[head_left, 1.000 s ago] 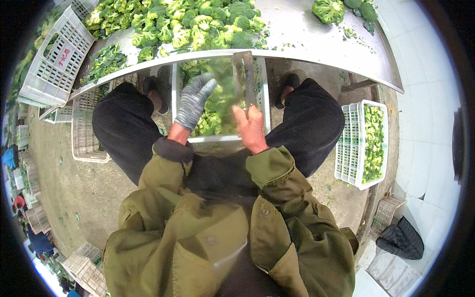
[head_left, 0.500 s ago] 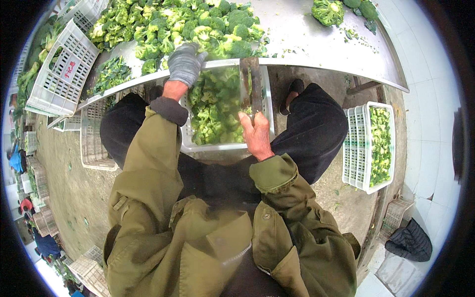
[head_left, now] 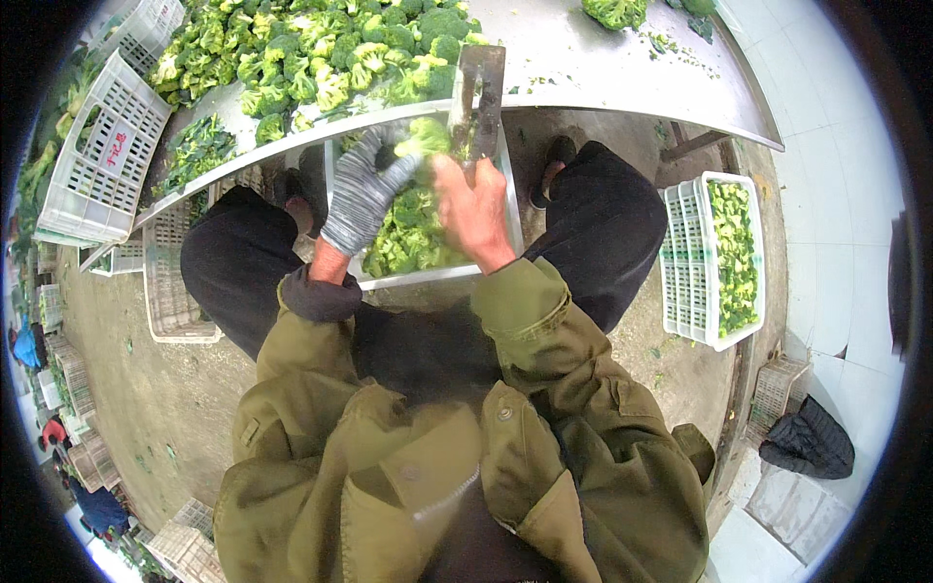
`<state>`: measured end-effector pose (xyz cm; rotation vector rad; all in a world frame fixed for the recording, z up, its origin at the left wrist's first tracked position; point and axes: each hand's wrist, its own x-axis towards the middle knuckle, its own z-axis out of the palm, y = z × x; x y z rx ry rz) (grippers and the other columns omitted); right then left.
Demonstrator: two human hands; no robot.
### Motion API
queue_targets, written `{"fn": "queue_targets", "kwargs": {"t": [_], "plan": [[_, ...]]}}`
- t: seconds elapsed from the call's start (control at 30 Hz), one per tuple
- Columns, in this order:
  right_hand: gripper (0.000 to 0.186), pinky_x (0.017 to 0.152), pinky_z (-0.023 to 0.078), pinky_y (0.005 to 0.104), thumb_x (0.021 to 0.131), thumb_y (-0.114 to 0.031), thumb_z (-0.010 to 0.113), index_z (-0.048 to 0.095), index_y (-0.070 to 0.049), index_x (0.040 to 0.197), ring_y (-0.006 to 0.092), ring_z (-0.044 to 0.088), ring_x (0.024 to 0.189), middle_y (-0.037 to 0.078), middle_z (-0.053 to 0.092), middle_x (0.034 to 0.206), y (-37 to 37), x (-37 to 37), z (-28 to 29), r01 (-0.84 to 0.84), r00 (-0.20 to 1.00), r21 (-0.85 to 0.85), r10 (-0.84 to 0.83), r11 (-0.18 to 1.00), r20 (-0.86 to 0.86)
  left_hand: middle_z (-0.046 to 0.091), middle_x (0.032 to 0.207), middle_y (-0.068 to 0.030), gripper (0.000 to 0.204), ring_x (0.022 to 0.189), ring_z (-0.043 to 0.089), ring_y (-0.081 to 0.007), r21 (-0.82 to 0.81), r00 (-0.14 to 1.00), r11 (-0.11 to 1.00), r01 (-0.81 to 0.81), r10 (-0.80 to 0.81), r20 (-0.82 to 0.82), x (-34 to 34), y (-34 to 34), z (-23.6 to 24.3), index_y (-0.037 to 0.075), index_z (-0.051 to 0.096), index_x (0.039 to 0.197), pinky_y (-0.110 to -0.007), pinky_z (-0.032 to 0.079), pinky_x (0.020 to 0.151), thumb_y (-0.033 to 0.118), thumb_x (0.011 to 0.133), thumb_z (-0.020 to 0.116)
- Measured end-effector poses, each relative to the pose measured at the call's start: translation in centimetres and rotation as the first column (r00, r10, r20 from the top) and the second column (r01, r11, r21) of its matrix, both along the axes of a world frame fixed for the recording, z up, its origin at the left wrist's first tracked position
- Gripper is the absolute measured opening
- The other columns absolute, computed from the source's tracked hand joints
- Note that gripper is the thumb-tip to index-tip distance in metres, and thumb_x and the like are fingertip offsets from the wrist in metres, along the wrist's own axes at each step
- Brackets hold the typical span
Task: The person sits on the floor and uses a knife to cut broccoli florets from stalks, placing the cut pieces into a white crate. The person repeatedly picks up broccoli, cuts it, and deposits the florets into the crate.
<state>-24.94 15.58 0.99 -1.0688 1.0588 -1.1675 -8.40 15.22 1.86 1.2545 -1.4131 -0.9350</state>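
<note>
My left hand (head_left: 360,194), in a grey knit glove, pinches a pale green broccoli floret (head_left: 423,136) above the white crate of florets (head_left: 408,233) between my knees. Just right of it, my bare right hand (head_left: 471,209) is closed on the handle of a broad, dark metal knife (head_left: 481,73), its blade pointing away from me and overlapping the table's front edge. A pile of broccoli florets (head_left: 330,58) covers the back left of the steel table (head_left: 544,73). Motion blurs the floret and my right thumb.
A crate (head_left: 102,146) leans at the table's left end, with leafy scraps (head_left: 194,151) beside it. A crate of cut pieces (head_left: 709,262) stands on the floor at my right, near a dark jacket (head_left: 807,437). Large broccoli heads (head_left: 612,12) lie at the back right.
My left hand went up to the pile and has come back down with a floret. My right hand and the knife have moved up and slightly left, closer to my left hand.
</note>
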Motion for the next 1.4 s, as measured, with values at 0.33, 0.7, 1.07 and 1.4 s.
{"fn": "queue_targets", "kwargs": {"t": [0.33,0.7,1.07,1.4], "plan": [[0.02,0.041,0.042,0.0259,0.095,-0.02,0.067,0.058,-0.001,0.097,0.0092,0.051,0.05,0.004,0.062,0.075,1.2,-0.2,-2.0,-0.052,0.949,0.229,-0.023,0.972,0.315,0.066,0.12,-0.0033,0.038,0.11,0.06,-0.0141,0.142,0.736,0.982,0.125,0.005,-0.677,-1.5,1.4,-3.6,0.004,0.061,0.128,-0.03,0.05,0.096,0.021,0.095,0.07],[0.02,0.059,0.046,0.046,0.096,-0.016,0.064,0.06,0.004,0.096,0.0386,0.062,0.065,0.022,0.062,0.075,3.3,-1.8,-2.1,-0.056,0.831,-0.315,-0.131,0.948,-0.541,0.063,0.129,-0.0092,0.045,0.115,0.063,-0.023,0.122,0.424,0.95,0.287,-0.012,-0.906,-0.6,1.4,-5.8,0.004,0.055,0.136,-0.044,0.054,0.104,0.018,0.095,0.068],[0.02,0.062,0.048,0.05,0.098,-0.017,0.061,0.055,0.002,0.099,0.0433,0.063,0.072,0.023,0.062,0.081,3.7,-1.8,-0.6,-0.23,0.715,-0.449,-0.164,0.863,-0.68,0.063,0.126,-0.0072,0.044,0.114,0.062,-0.0199,0.226,0.511,0.956,0.187,0.102,-0.853,-0.6,1.5,-6.6,0.003,0.057,0.134,-0.039,0.054,0.101,0.011,0.092,0.07],[0.023,0.061,0.047,0.0528,0.097,-0.019,0.06,0.054,0.003,0.099,0.0454,0.061,0.066,0.025,0.06,0.069,3.4,-1.1,-4.4,-0.282,0.623,-0.305,-0.068,0.91,-0.78,0.067,0.119,-0.0078,0.038,0.111,0.065,-0.0245,0.314,0.62,0.938,0.147,0.16,-0.768,-0.7,1.6,-7.2,0.004,0.059,0.129,-0.037,0.055,0.096,0.009,0.092,0.07]]}}
